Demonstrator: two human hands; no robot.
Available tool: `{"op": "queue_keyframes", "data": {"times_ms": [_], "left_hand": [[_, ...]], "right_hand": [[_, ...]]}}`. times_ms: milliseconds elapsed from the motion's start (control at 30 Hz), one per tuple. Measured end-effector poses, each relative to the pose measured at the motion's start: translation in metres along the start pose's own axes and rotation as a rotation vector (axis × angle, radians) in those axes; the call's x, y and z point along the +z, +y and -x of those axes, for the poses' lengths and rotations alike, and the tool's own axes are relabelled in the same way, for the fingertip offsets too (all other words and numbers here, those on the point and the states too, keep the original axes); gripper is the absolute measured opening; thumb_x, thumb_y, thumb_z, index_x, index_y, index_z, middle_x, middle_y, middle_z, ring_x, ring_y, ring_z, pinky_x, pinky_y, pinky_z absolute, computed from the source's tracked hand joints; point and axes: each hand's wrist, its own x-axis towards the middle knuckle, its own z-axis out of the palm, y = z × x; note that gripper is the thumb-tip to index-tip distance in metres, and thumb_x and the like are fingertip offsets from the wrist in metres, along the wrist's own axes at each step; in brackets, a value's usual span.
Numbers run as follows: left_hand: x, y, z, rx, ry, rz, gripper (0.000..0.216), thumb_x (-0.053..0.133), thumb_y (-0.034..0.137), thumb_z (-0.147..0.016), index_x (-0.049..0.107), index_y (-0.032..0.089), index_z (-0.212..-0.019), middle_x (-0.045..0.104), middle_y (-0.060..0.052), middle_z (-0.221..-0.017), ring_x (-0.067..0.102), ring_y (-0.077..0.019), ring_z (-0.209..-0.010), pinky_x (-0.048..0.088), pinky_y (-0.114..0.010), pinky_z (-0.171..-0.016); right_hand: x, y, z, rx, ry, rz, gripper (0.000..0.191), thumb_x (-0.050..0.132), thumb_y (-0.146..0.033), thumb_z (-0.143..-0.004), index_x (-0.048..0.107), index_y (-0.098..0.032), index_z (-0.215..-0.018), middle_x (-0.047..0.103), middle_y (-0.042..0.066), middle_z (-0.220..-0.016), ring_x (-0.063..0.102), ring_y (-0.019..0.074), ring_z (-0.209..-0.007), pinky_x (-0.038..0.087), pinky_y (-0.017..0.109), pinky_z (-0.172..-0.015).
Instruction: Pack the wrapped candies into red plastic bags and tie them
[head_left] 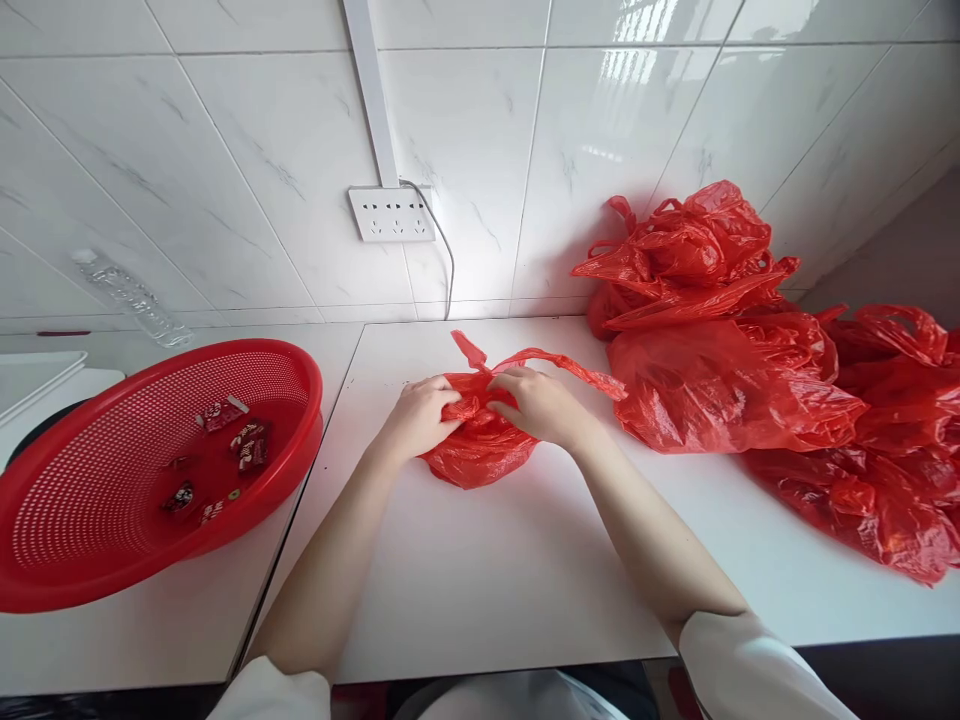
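A red plastic bag (480,460) sits on the white table in front of me, bunched up, with its two handle ends sticking out at the top. My left hand (424,415) is closed on the gathered plastic at its left side. From the right, my right hand (536,403) pinches the gathered top. One handle strip trails off to the right past that hand. What the bag contains is hidden.
At the left stands a red perforated basket (300,400) with several small wrapped pieces inside. Red plastic bags (720,380) are heaped at the right. A clear plastic bottle (135,300) lies by the wall, left of a socket panel (392,214) with a cable.
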Motion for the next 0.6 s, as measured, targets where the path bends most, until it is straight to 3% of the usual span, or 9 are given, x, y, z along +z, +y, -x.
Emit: {"op": "queue_keyframes", "data": {"times_ms": [100,233,300,400,467,500,567,600], "left_hand": [[-0.006,-0.012,0.0,-0.041,0.098,-0.037,0.015,0.053,0.022,-0.086,0.067,0.021,-0.091,0.066,-0.006,-0.102,0.06,-0.0234,-0.096,0.046,-0.038,-0.093],[-0.028,-0.022,0.007,-0.222,0.199,-0.057,0.018,0.055,0.019,-0.082,0.065,0.021,-0.096,0.064,-0.008,-0.11,0.058,-0.0278,-0.107,0.044,-0.043,-0.098],[-0.034,-0.011,0.012,-0.179,0.203,0.024,0.034,0.054,0.017,-0.079,0.061,0.024,-0.112,0.059,-0.007,-0.127,0.053,-0.0274,-0.12,0.039,-0.045,-0.106],[-0.029,0.016,0.014,0.007,0.13,0.088,0.054,0.06,0.026,-0.081,0.049,0.031,-0.133,0.051,-0.004,-0.142,0.046,-0.027,-0.131,0.017,-0.052,-0.118],[-0.02,0.028,0.011,0.039,0.085,0.065,0.046,0.063,0.031,-0.082,0.054,0.029,-0.127,0.062,-0.004,-0.126,0.056,-0.0256,-0.115,0.015,-0.054,-0.118],[-0.016,0.029,0.01,0.014,0.075,0.064,0.034,0.062,0.033,-0.083,0.06,0.027,-0.116,0.068,-0.002,-0.108,0.062,-0.023,-0.099,0.022,-0.053,-0.114],[-0.012,0.022,0.007,-0.103,0.106,0.141,0.016,0.058,0.037,-0.086,0.063,0.022,-0.088,0.061,0.002,-0.073,0.056,-0.016,-0.067,0.043,-0.041,-0.093],[-0.012,0.015,0.007,-0.178,0.166,0.207,0.022,0.056,0.04,-0.087,0.06,0.021,-0.078,0.054,0.004,-0.063,0.05,-0.0139,-0.059,0.046,-0.034,-0.078]], "right_hand": [[-0.001,0.008,-0.004,0.109,-0.041,0.05,0.013,0.051,-0.015,-0.083,0.062,-0.021,-0.082,0.067,0.003,-0.082,0.057,0.0164,-0.072,0.033,0.027,-0.059],[-0.012,0.025,-0.001,0.344,0.098,0.216,0.013,0.048,-0.015,-0.081,0.06,-0.02,-0.08,0.066,0.007,-0.083,0.057,0.0195,-0.072,0.029,0.028,-0.056],[-0.016,0.025,0.003,0.295,0.073,0.188,0.011,0.05,-0.016,-0.078,0.058,-0.019,-0.085,0.066,0.007,-0.082,0.057,0.0193,-0.072,0.03,0.028,-0.056],[-0.015,0.012,0.007,0.152,0.007,0.06,0.018,0.056,-0.02,-0.077,0.055,-0.021,-0.095,0.064,0.004,-0.078,0.055,0.018,-0.069,0.03,0.026,-0.054],[-0.011,0.002,0.006,0.122,-0.003,0.021,0.008,0.055,-0.025,-0.081,0.054,-0.021,-0.088,0.062,0.002,-0.073,0.053,0.0166,-0.065,0.029,0.026,-0.053],[-0.01,-0.001,0.005,0.151,0.019,0.036,0.007,0.053,-0.027,-0.083,0.054,-0.021,-0.081,0.061,0.002,-0.069,0.051,0.016,-0.062,0.028,0.027,-0.052],[-0.011,0.0,0.001,0.25,0.102,0.104,0.02,0.048,-0.027,-0.087,0.052,-0.02,-0.069,0.059,0.003,-0.066,0.05,0.0159,-0.059,0.027,0.028,-0.053],[-0.013,0.004,0.0,0.301,0.159,0.139,0.022,0.047,-0.028,-0.088,0.053,-0.02,-0.067,0.061,0.004,-0.067,0.052,0.0165,-0.061,0.026,0.028,-0.053]]}}
